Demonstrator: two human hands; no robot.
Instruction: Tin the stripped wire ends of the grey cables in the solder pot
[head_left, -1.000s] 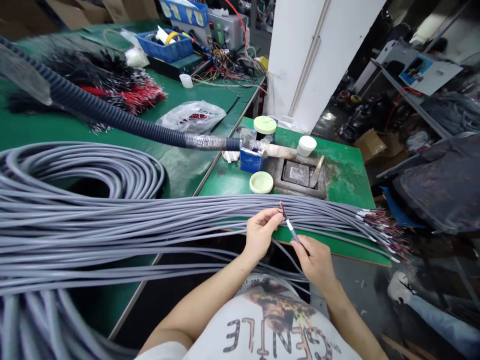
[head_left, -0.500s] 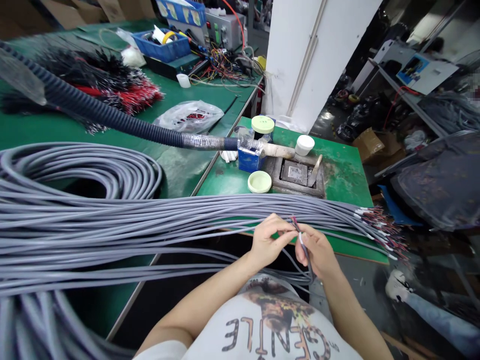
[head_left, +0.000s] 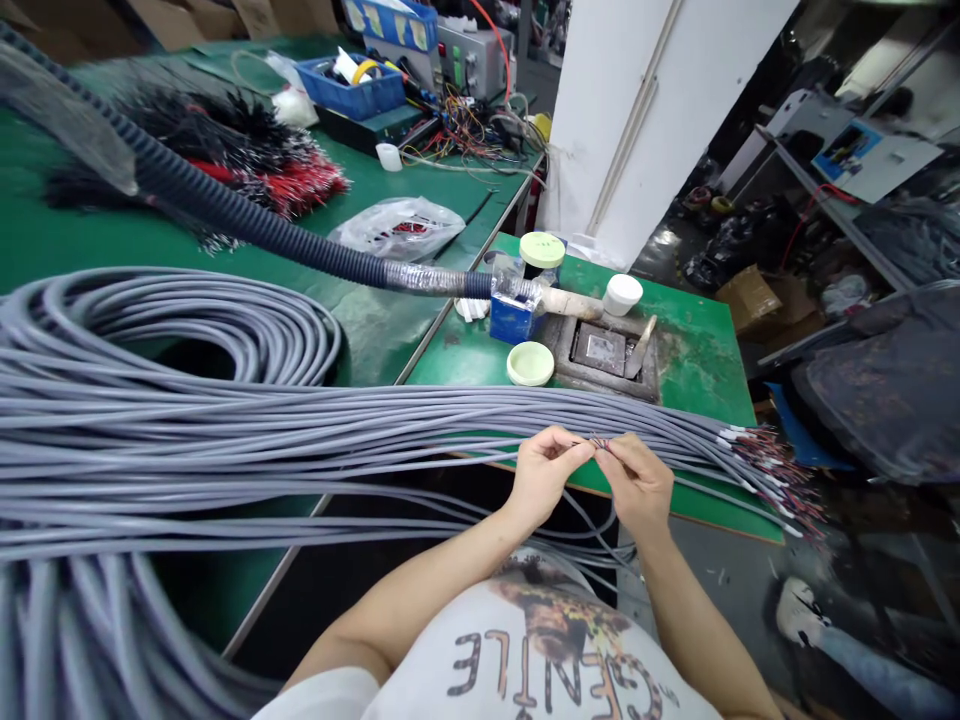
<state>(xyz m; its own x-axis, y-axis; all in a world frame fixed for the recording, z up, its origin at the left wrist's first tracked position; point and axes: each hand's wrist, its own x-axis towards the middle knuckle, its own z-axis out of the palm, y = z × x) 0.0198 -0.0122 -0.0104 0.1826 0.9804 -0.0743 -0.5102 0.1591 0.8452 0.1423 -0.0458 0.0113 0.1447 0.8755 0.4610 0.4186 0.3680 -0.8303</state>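
Both my hands meet fingertip to fingertip in front of my chest, over the near edge of the green bench. My left hand [head_left: 546,468] pinches thin coloured wires [head_left: 598,443] at the end of a grey cable. From the other side my right hand [head_left: 637,480] grips the same wire ends between thumb and fingers. Most of that cable is hidden behind my right hand. Just beyond my hands runs a thick bundle of grey cables [head_left: 420,415], its stripped ends [head_left: 780,475] with coloured wires fanning out at the right.
A solder pot [head_left: 604,350] sits in the bench, with a ribbed extraction hose [head_left: 300,240] reaching to it. A pale green lid [head_left: 530,364] and a white cup [head_left: 622,294] stand nearby. Coiled cable [head_left: 172,310] fills the left. A person's shoe [head_left: 799,610] shows at lower right.
My right hand has turned and moved up to the wire ends, level with my left fingertips. The grey cable, earlier visible below it, is now mostly hidden. The view has shifted slightly.
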